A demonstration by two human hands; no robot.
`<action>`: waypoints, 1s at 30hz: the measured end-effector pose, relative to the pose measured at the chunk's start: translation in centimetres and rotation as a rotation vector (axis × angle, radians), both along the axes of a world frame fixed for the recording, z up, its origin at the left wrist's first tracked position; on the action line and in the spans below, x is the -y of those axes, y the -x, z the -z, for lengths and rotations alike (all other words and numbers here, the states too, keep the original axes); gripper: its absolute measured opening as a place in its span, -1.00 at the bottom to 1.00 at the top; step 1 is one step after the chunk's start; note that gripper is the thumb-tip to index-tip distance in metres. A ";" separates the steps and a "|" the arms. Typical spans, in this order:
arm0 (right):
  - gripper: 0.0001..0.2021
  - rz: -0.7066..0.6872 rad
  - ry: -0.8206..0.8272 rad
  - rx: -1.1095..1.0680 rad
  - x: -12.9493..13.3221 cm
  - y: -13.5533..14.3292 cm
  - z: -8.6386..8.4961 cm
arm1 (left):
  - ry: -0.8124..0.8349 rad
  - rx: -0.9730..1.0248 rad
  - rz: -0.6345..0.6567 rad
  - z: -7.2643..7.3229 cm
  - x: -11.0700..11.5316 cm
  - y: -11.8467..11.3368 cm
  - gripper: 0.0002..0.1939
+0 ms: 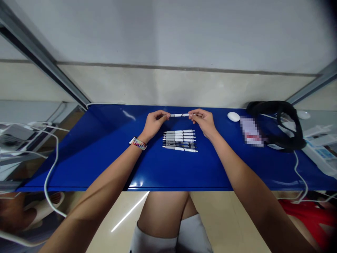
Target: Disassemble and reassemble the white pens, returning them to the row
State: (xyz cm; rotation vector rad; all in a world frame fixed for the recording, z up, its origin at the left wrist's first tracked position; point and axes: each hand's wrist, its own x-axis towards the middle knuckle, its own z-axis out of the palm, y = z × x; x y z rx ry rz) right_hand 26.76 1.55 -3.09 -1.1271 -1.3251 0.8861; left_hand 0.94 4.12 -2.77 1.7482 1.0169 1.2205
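A pale wall (184, 31) is rising beyond the row of pens (181, 137), and a blue table (86, 151) is spreading underneath it. The person's bent legs (165, 214) are showing on the near side of the row, below the table edge. Well to the right of the row, a black band-like thing (298, 131) is curving over the tabletop. Just beyond the row, the left hand (154, 124) and right hand (205, 121) are facing each other, each narrowly pinching one end of the same pen. The row itself is lying with its pens side by side, tips pointing left, the nearest one slanting slightly. Right of the row, a blurred-out card (251, 131) is resting beside a white oval object (233, 116). A multicoloured wristband (138, 143) is circling the left wrist, left of the row. The held pen (179, 115), white with a grey section, is stretching level between the fingertips, just past the row's far side.
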 end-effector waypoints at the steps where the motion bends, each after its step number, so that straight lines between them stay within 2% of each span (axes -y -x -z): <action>1: -0.73 -0.002 -0.002 0.000 0.0 0.0 0.0 | 0.005 0.008 0.000 0.0 0.0 0.0 -0.74; 14: -0.74 0.022 -0.073 0.125 0.3 -0.2 0.2 | 0.108 0.051 0.041 0.8 -0.5 0.7 -0.75; 23: -0.88 0.024 -0.226 0.231 0.6 -0.2 0.1 | 0.160 0.085 0.044 1.1 -0.8 0.8 -0.77; 27: -0.81 -0.008 -0.152 0.125 0.3 -0.1 0.2 | 0.128 0.008 0.013 0.6 -0.4 0.6 -0.67; 30: -0.77 -0.053 -0.060 -0.016 0.1 -0.2 0.3 | 0.044 -0.037 0.044 0.1 0.2 0.3 -0.70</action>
